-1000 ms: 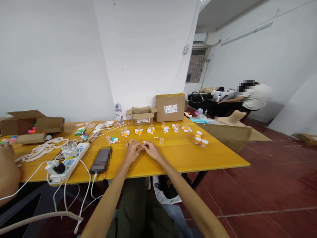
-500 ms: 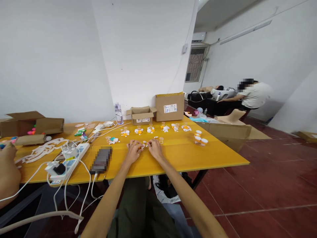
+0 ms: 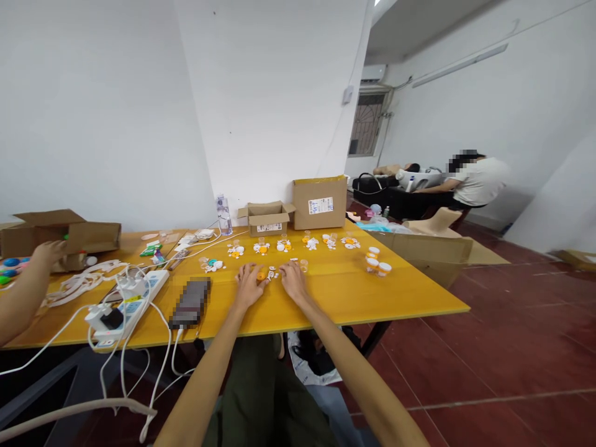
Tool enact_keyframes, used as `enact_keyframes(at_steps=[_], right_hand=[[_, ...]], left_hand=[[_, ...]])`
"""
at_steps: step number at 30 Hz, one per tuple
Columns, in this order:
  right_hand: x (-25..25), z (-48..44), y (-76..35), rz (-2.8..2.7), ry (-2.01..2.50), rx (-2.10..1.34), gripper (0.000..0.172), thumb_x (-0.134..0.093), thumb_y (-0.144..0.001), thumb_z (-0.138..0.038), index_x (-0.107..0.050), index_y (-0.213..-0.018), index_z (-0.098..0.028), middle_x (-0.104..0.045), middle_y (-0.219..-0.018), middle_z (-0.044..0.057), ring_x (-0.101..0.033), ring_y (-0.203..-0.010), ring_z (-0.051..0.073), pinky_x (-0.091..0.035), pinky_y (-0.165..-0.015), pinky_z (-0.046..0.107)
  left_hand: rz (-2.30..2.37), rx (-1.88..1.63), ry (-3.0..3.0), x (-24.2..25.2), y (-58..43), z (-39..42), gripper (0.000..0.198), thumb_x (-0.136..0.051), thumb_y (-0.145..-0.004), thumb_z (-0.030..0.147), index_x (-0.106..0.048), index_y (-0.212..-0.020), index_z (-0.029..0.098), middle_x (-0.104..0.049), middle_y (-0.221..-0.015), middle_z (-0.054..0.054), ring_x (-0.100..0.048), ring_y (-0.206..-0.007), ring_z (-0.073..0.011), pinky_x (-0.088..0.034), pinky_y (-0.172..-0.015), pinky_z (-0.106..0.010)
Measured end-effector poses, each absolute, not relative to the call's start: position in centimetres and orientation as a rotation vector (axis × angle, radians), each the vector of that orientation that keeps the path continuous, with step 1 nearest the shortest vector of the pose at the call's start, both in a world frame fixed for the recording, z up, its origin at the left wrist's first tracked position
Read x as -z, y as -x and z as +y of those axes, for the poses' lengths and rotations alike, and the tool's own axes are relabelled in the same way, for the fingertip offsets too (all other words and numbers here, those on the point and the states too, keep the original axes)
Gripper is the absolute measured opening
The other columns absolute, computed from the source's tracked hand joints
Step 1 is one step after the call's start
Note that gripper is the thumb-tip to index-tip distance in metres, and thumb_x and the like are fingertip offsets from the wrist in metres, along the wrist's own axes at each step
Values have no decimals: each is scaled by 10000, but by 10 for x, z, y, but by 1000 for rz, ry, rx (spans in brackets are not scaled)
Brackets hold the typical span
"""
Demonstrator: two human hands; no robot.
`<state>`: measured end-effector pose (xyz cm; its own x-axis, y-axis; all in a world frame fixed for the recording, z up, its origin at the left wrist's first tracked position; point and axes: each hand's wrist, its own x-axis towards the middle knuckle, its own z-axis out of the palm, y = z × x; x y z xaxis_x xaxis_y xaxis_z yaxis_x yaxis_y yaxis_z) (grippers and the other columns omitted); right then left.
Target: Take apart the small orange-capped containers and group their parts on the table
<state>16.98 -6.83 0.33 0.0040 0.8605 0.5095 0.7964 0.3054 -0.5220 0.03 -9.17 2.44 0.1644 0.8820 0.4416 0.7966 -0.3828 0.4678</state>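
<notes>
My left hand (image 3: 248, 287) rests low over the table with its fingers curled and closed on a small orange round part (image 3: 261, 275) by the thumb and fingertips. Beside it, small white plastic pieces (image 3: 272, 272) lie between my two hands. My right hand (image 3: 293, 282) is bent down at the tabletop, fingers drawn together; what its fingertips hold, if anything, is too small to make out. A clear small cup (image 3: 304, 266) stands just right of that hand. A few white bits (image 3: 293, 259) lie beyond its knuckles.
Piles of white and orange parts (image 3: 284, 246) with clear cups line the table's far side. Orange jars with white lids (image 3: 384, 269) stand at right. Cardboard boxes (image 3: 319, 202) sit behind. A phone (image 3: 190, 302) and power strip (image 3: 135, 307) lie left, near another person's arm (image 3: 28, 285).
The orange part now shows at my left fingertips. My right hand has barely moved. At the left edge, the other person's hand has moved up to the open box.
</notes>
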Motion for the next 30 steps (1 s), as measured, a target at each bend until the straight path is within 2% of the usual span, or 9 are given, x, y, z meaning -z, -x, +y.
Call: enact_keyframes(at_steps=[5, 13, 17, 20, 22, 24, 27, 30], right_hand=[[1, -65, -172, -1825, 1490, -121, 207, -589, -851, -128, -740, -805, -262, -687, -882, 86, -605, -910, 248, -464, -811, 347], [2, -62, -185, -1815, 1482, -73, 224, -541, -876, -150, -716, -787, -257, -677, -878, 81, -599, -893, 239, -467, -829, 353], [5, -57, -188, -1804, 1463, -8, 210, -488, -908, -177, -679, -964, -244, -663, -1028, 108, -574, -1008, 258, -443, -914, 400], [9, -51, -188, -1781, 1457, 52, 281, -484, -897, -159, -607, -1142, -220, -609, -1216, 151, -513, -1163, 291, -399, -993, 462], [10, -48, -187, -1792, 1516, 32, 309, -483, -888, -145, -578, -1180, -178, -578, -1263, 200, -486, -1212, 323, -375, -1015, 499], [9, -47, -187, -1848, 1580, -19, 295, -481, -869, -115, -590, -1140, -151, -595, -1214, 227, -514, -1177, 336, -388, -997, 495], [7, -52, -187, -1930, 1590, -58, 319, -481, -811, -42, -622, -1059, -185, -646, -1103, 175, -575, -1083, 295, -433, -954, 420], [5, -61, -186, -1999, 1514, -78, 428, -461, -766, 12, -625, -1078, -232, -659, -1111, 107, -593, -1070, 235, -446, -946, 343]], left_hand=[[1722, -1028, -2237, -21, 0, -90, 461, -708, -758, 318, -609, -1208, 307, -514, -1368, -98, -422, -1272, -341, -353, -1029, -506], [1533, -1031, -2291, -21, -1, -90, 429, -648, -802, 248, -581, -1225, 269, -533, -1346, -96, -453, -1282, -296, -350, -1078, -479], [1589, -1117, -2238, -17, 1, -87, 426, -678, -786, 271, -578, -1200, 257, -512, -1360, -105, -443, -1304, -306, -355, -1084, -482], [1595, -1159, -2177, -10, 3, -82, 462, -720, -754, 300, -565, -1187, 256, -493, -1362, -105, -453, -1308, -303, -368, -1088, -460], [1548, -1150, -2169, -6, 4, -80, 485, -728, -748, 309, -549, -1196, 258, -484, -1359, -96, -465, -1307, -285, -376, -1092, -432], [1496, -1130, -2177, -3, 5, -78, 497, -720, -757, 316, -533, -1214, 261, -481, -1352, -86, -472, -1305, -269, -381, -1096, -413], [1443, -1105, -2197, -2, 5, -77, 491, -696, -787, 320, -514, -1240, 268, -500, -1327, -76, -485, -1289, -254, -384, -1094, -408], [1397, -1084, -2221, -3, 4, -76, 491, -681, -808, 331, -503, -1262, 272, -521, -1304, -79, -502, -1263, -248, -397, -1078, -395]])
